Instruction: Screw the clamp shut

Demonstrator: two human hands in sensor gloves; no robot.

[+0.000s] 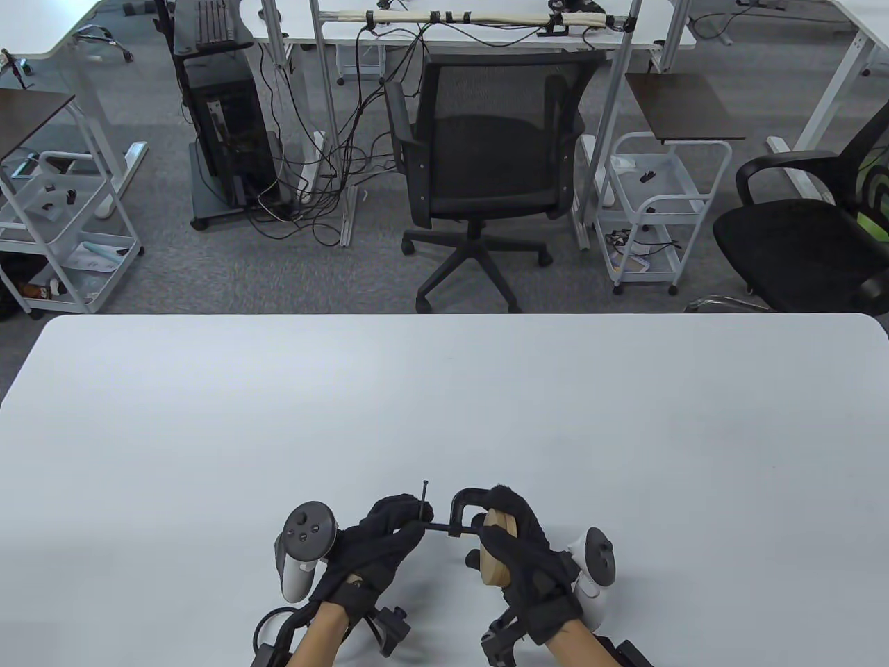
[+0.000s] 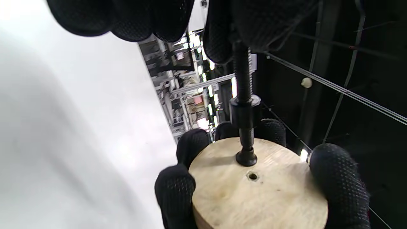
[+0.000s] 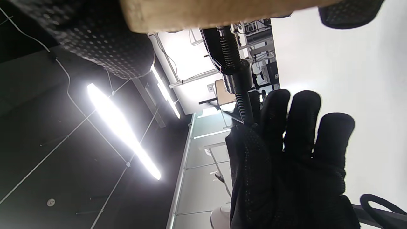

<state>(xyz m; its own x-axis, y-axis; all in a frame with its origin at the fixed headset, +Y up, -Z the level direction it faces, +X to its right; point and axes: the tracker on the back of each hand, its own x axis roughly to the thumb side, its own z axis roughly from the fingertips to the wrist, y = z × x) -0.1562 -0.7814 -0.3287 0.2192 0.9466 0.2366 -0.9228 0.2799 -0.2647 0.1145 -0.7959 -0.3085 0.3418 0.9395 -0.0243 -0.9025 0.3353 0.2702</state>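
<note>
A black C-clamp (image 1: 464,501) sits around a round wooden disc (image 1: 499,550) near the table's front edge. My right hand (image 1: 528,549) grips the disc and the clamp frame. My left hand (image 1: 389,538) pinches the clamp's screw (image 1: 444,529) at its handle end, where the thin cross pin (image 1: 424,495) sticks up. In the left wrist view the threaded screw (image 2: 243,79) passes through the clamp's nut and its foot (image 2: 246,157) touches the disc face (image 2: 254,194), beside a small centre hole. The right wrist view shows the screw (image 3: 233,63) and my left hand (image 3: 286,152) on it.
The white table (image 1: 444,417) stretches away behind the hands. Beyond its far edge stand a black office chair (image 1: 486,174), white trolleys (image 1: 656,208) and a computer tower with cables (image 1: 229,139).
</note>
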